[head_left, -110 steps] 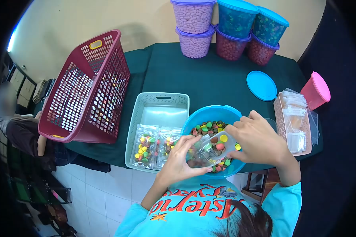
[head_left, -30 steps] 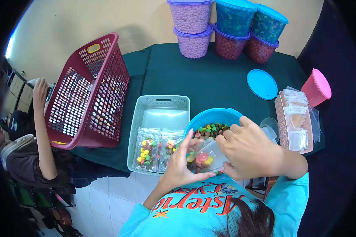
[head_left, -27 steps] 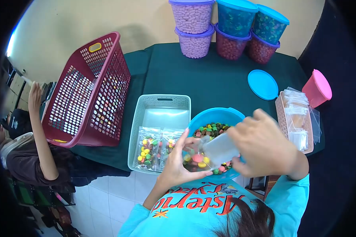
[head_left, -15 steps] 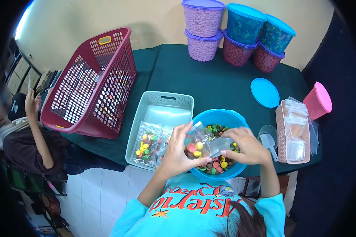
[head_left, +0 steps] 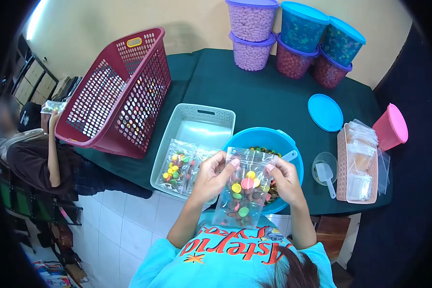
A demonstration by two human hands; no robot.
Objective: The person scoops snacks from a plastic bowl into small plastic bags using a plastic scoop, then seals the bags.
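Note:
A clear zip bag (head_left: 239, 197) holding colourful round candies hangs upright in front of my chest. My left hand (head_left: 209, 176) pinches its upper left edge, thumb in front. On the other side, my right hand (head_left: 288, 182) pinches the top right corner. Behind the bag is a blue basin (head_left: 296, 144) of mixed candies, partly hidden. The handle of a scoop (head_left: 290, 156) sticks out at the basin's right. To the left, a pale green tray (head_left: 197, 129) contains filled candy bags (head_left: 176, 165).
A maroon laundry basket (head_left: 125, 110) stands at left, with another person (head_left: 38, 158) beside it holding a small bag. Stacked candy tubs (head_left: 254, 36) line the wall. At right are a blue lid (head_left: 325, 113), a second scoop (head_left: 325, 175), a pink container (head_left: 389, 129) and a basket of bags (head_left: 343, 192).
My right hand has let go of the scoop, now resting in the basin. The bag has come upright and nearer my chest, gripped by both hands. The other person's raised hand has lowered.

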